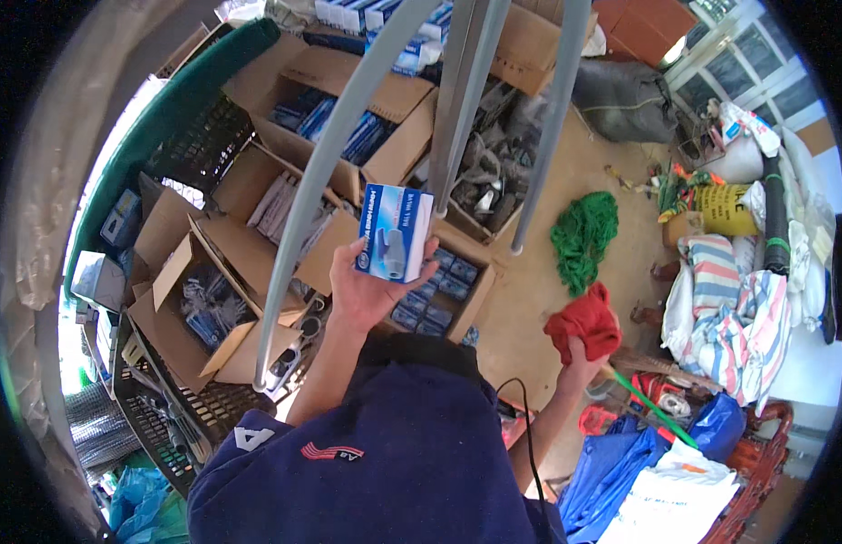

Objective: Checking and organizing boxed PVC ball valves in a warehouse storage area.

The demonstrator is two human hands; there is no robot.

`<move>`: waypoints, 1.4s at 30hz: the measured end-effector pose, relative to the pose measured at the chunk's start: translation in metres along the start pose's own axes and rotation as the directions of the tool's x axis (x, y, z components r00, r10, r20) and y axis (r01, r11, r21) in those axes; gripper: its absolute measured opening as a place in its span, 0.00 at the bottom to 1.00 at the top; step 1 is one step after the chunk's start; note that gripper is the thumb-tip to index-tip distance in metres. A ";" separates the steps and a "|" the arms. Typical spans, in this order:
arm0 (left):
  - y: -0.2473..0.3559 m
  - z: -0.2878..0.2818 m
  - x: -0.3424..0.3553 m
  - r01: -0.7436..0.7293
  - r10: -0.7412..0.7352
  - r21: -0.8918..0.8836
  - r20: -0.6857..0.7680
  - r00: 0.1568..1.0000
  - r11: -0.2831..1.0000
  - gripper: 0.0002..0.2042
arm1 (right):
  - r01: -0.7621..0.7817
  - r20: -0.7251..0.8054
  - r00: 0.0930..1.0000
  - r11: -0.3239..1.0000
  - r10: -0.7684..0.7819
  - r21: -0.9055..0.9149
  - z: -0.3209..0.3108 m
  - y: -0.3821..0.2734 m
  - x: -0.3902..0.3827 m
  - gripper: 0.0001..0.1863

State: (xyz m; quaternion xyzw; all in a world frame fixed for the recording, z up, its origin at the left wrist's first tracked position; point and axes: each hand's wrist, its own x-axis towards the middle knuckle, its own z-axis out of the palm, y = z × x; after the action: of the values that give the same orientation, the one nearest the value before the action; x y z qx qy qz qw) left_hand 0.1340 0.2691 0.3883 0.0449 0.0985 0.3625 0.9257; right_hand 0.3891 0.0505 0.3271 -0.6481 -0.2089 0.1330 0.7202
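In my left hand (356,297) is a small blue-and-white cardboard box (391,234) with a valve pictured on its face. The fingers wrap its lower sides and hold it up in front of me. My right hand (580,364), lower on the right, is closed on a bunched red cloth (584,322). Just beyond the left hand sits an open carton (483,288) holding several small blue boxes (430,304); my hand and the held box cover part of it.
Grey tubes (328,163) slant down between me and the open cartons (280,145) on the left. Green netting (584,238) lies on the floor (525,317). Striped sacks (716,281) are piled at right. Near the lower right are blue plastic sheeting (611,467) and a white bag (675,503).
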 end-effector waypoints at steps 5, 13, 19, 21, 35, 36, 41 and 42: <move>-0.007 -0.021 -0.018 0.014 -0.017 0.138 0.020 1.000 0.990 0.38 | -0.007 0.338 0.941 0.998 0.030 -0.067 0.080 -0.071 -0.011 0.43; -0.030 -0.013 -0.035 0.088 -0.045 0.344 -0.132 0.990 0.935 0.32 | -0.099 0.483 0.866 0.992 0.126 -0.080 0.128 -0.069 -0.032 0.41; -0.030 -0.015 -0.028 0.077 -0.019 0.346 -0.168 0.986 0.935 0.28 | 0.013 0.685 0.726 0.994 0.064 -0.106 0.121 -0.064 -0.031 0.40; -0.034 -0.014 -0.027 0.092 -0.036 0.360 -0.159 0.987 0.928 0.29 | -0.074 0.588 0.801 0.993 0.117 -0.097 0.128 -0.068 -0.027 0.39; -0.051 -0.018 -0.010 0.040 0.021 0.494 -0.116 0.993 0.868 0.34 | 0.350 0.628 0.773 0.884 -0.087 -0.309 0.141 -0.088 -0.023 0.36; -0.046 -0.021 -0.008 0.039 0.034 0.433 -0.159 0.987 0.900 0.32 | 0.366 0.671 0.737 0.882 -0.081 -0.296 0.148 -0.086 -0.025 0.36; -0.018 -0.033 -0.017 0.069 0.049 0.530 -0.205 0.977 0.845 0.27 | 0.379 0.808 0.580 0.912 -0.102 -0.157 0.160 -0.079 -0.052 0.39; -0.022 -0.018 -0.014 0.027 0.083 0.577 -0.163 0.983 0.816 0.28 | 0.334 0.789 0.611 0.926 -0.070 -0.176 0.157 -0.076 -0.051 0.39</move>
State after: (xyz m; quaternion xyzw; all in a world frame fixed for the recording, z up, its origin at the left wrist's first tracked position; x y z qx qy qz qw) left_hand 0.1346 0.2436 0.3690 0.2915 0.2866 0.3319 0.8501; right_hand 0.2642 0.1556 0.4075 -0.6037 -0.5862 0.2792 0.4626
